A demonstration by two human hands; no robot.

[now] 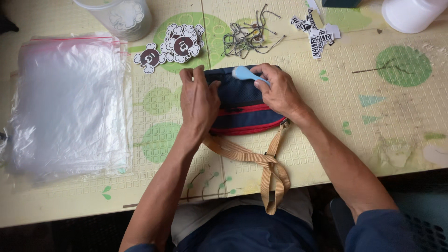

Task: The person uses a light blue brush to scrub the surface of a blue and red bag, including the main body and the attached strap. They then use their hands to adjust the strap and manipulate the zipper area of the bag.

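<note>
Head view: I was mid-brushing the navy pouch [242, 105] at the tabletop's [326, 140] middle. My left hand [198, 100] lay flat, fingers together, pinning it; my right hand [279, 88] pinched the small blue brush [245, 73]. Next stroke, I judged, needed firm steadying.

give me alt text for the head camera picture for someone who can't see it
Two bare hands press on a navy fabric pouch with red trim and a tan webbing strap; the right hand holds a small light-blue tool, the left hand steadies it. Clear plastic bags lie beside.
</note>
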